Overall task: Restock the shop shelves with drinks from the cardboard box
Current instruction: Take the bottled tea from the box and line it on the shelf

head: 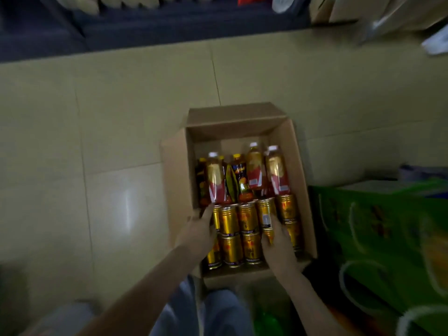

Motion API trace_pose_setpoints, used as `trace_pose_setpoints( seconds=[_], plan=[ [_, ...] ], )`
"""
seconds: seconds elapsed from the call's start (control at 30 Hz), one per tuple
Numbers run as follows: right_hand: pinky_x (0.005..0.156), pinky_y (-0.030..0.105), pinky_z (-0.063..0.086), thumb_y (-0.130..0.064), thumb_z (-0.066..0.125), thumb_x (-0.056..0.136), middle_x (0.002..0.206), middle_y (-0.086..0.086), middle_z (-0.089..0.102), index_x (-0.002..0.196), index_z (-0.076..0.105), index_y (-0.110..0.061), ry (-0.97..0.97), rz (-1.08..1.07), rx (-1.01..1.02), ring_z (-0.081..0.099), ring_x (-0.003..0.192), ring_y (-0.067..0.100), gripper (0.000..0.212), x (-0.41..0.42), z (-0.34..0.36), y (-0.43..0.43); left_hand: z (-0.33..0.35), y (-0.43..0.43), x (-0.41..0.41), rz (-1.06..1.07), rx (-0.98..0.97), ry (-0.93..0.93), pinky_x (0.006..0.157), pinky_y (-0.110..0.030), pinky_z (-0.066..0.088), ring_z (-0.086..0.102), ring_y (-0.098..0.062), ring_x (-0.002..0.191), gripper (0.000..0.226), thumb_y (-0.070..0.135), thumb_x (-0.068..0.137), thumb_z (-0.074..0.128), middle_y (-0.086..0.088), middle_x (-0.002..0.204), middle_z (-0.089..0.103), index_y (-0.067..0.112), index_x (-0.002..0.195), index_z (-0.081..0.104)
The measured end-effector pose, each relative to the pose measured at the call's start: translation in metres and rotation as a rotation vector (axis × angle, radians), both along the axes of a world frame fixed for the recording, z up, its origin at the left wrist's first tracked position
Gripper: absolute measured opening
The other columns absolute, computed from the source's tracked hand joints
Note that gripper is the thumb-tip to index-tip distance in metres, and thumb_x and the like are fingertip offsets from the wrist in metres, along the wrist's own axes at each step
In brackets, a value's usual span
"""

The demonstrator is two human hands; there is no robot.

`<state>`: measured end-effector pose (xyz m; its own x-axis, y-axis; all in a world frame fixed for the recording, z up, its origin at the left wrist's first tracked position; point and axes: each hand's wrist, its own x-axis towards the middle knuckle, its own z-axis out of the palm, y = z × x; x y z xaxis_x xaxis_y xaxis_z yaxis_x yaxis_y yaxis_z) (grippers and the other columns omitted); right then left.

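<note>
Dim, yellowish light. Pale glare patch lay on floor [126, 209], left of centre. Glints showed on cans [229, 220]. Whole frame was soft; edges smeared, worst upper right, lower corners.

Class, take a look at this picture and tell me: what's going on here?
A person reaches down into an open cardboard box on a tiled floor. Both hands are among the gold cans. The left hand lies with straight fingers by the leftmost cans. The right hand touches one can, though blur hides whether it grips. Bottles lie beyond the cans.
</note>
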<state>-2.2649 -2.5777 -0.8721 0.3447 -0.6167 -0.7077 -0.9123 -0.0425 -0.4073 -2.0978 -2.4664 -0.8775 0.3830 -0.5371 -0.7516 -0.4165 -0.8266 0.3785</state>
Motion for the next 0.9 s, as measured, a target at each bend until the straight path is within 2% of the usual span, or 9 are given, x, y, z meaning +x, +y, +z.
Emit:
trace_pose_setpoints(
  seconds=[0.07, 0.2, 0.3, 0.4, 0.5, 0.6, 0.73, 0.8, 0.9],
  plan=[
    [0.102, 0.027, 0.033, -0.011, 0.05, 0.096, 0.143, 0.004, 0.04, 0.151, 0.024, -0.027, -0.001, -0.025, -0.053, 0.038, 0.132, 0.018, 0.062, 0.012, -0.037, -0.014, -0.037, -0.02, 0.002, -0.001, -0.01, -0.037, 0.103, -0.04, 0.043, 0.039, -0.029, 0.13, 0.06, 0.029, 0.1, 0.039, -0.01, 0.15, 0.028, 0.032, 0.152, 0.008],
    [0.107, 0.035, 0.033, -0.012, 0.049, 0.097, 0.142, 0.007, 0.039, 0.151, 0.024, -0.026, 0.007, 0.047, -0.177, 0.035, 0.134, 0.022, 0.061, 0.04, -0.1, -0.049, -0.104, -0.062, 0.013, 0.006, 0.004, -0.08, 0.109, -0.047, 0.032, 0.02, -0.035, 0.139, 0.064, 0.033, 0.1, 0.041, -0.013, 0.156, 0.009, 0.034, 0.151, 0.004],
    [0.11, 0.036, 0.029, -0.016, 0.052, 0.095, 0.148, 0.01, 0.034, 0.153, 0.012, -0.026, 0.034, 0.149, -0.252, 0.029, 0.138, 0.025, 0.07, 0.063, -0.146, -0.071, -0.156, -0.083, 0.018, 0.023, 0.048, -0.117, 0.11, -0.051, 0.029, 0.02, -0.038, 0.138, 0.067, 0.039, 0.098, 0.041, -0.015, 0.156, 0.003, 0.034, 0.15, -0.001],
    [0.112, 0.047, 0.03, -0.025, 0.059, 0.091, 0.153, 0.015, 0.02, 0.152, 0.0, -0.027, 0.137, 0.223, -0.406, 0.024, 0.141, 0.032, 0.085, 0.081, -0.185, -0.082, -0.194, -0.1, 0.013, 0.011, 0.151, -0.169, 0.109, -0.049, 0.029, 0.02, -0.041, 0.137, 0.082, 0.051, 0.096, 0.04, -0.022, 0.155, -0.011, 0.032, 0.148, -0.021],
    [0.115, 0.051, 0.022, -0.03, 0.058, 0.091, 0.157, 0.019, 0.007, 0.151, -0.006, -0.027, 0.254, 0.288, -0.411, 0.012, 0.144, 0.036, 0.088, 0.093, -0.219, -0.088, -0.215, -0.107, 0.006, 0.014, 0.208, -0.229, 0.108, -0.048, 0.03, 0.016, -0.044, 0.138, 0.094, 0.054, 0.094, 0.042, -0.027, 0.149, -0.028, 0.033, 0.138, -0.039],
    [0.115, 0.048, 0.021, -0.038, 0.061, 0.089, 0.157, 0.023, -0.005, 0.15, -0.015, -0.03, 0.369, 0.365, -0.387, 0.008, 0.144, 0.037, 0.098, 0.097, -0.241, -0.093, -0.225, -0.103, 0.001, 0.032, 0.175, -0.269, 0.105, -0.046, 0.035, 0.016, -0.043, 0.138, 0.101, 0.048, 0.093, 0.051, -0.027, 0.149, -0.028, 0.035, 0.138, -0.038],
    [0.105, 0.052, 0.032, -0.035, 0.069, 0.084, 0.152, 0.028, 0.006, 0.149, -0.012, -0.034, 0.459, 0.448, -0.48, 0.021, 0.137, 0.041, 0.105, 0.104, -0.25, -0.089, -0.225, -0.102, 0.001, 0.031, 0.148, -0.294, 0.095, -0.043, 0.046, 0.021, -0.043, 0.135, 0.11, 0.042, 0.09, 0.059, -0.025, 0.149, -0.026, 0.036, 0.136, -0.04],
    [0.102, 0.054, 0.034, -0.029, 0.07, 0.083, 0.15, 0.027, 0.011, 0.149, -0.007, -0.037, 0.459, 0.412, -0.464, 0.024, 0.134, 0.041, 0.102, 0.109, -0.245, -0.093, -0.221, -0.101, 0.004, 0.069, 0.146, -0.262, 0.089, -0.04, 0.049, 0.026, -0.041, 0.133, 0.115, 0.031, 0.087, 0.066, -0.021, 0.15, -0.026, 0.04, 0.136, -0.038],
    [0.105, 0.058, 0.028, -0.029, 0.069, 0.084, 0.149, 0.023, 0.016, 0.15, -0.001, -0.038, 0.331, 0.283, -0.352, 0.022, 0.134, 0.041, 0.097, 0.109, -0.226, -0.101, -0.206, -0.098, 0.016, 0.139, 0.047, -0.154, 0.095, -0.044, 0.045, 0.027, -0.039, 0.132, 0.113, 0.024, 0.084, 0.069, -0.014, 0.154, -0.022, 0.046, 0.141, -0.026]
  ],
)
